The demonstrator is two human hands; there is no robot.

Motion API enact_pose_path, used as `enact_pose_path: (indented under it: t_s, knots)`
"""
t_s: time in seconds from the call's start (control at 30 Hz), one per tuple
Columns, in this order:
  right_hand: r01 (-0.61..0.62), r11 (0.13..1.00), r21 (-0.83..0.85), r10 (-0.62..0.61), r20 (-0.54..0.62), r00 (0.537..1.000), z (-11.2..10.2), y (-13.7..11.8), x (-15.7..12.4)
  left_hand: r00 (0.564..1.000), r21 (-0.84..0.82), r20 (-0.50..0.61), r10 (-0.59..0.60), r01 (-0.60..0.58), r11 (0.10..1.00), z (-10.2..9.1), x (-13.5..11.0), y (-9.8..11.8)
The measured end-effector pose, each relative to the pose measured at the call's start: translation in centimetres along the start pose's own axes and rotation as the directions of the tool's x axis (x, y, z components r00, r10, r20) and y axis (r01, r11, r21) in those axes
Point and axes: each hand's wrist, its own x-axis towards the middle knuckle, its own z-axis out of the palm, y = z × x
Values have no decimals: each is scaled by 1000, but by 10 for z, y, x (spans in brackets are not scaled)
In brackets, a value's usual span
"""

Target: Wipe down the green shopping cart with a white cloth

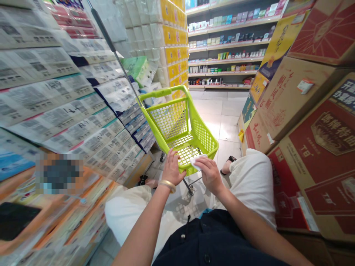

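A lime-green plastic shopping cart [205, 136] with lattice walls stands between my knees, its basket holding nothing that I can see. My left hand [171, 170], with a bangle at the wrist, grips the near left corner of the basket rim, fingers over the edge and thumb apart. In my right hand [211, 175] is a crumpled white tissue [198, 161], pinched between thumb and fingers and pressed at the near rim. Part of that rim is hidden behind the tissue and both hands.
Stacked packaged goods [91, 114] rise on the left, with a dark phone [18, 220] on orange packs nearby. Red and brown cartons [318, 147] crowd the right. A long dark-gripped pole [104, 29] leans by the cart handle. Shelves [235, 48] of toiletries stand beyond the tiled floor [226, 114].
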Motion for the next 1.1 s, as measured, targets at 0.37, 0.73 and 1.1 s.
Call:
enact_pose_path:
  t_s: [0.37,0.73,1.1]
  knots:
    - [-173,985,18,174,-114,978,1,5,-10,1000,-22,4,-17,17,1000,0,1,1]
    - [-208,977,-50,199,-137,970,-11,19,-7,1000,-24,12,-19,19,1000,1,1,4]
    - [-49,998,40,47,42,998,3,-5,-5,1000,-6,6,-7,7,1000,1,2,2]
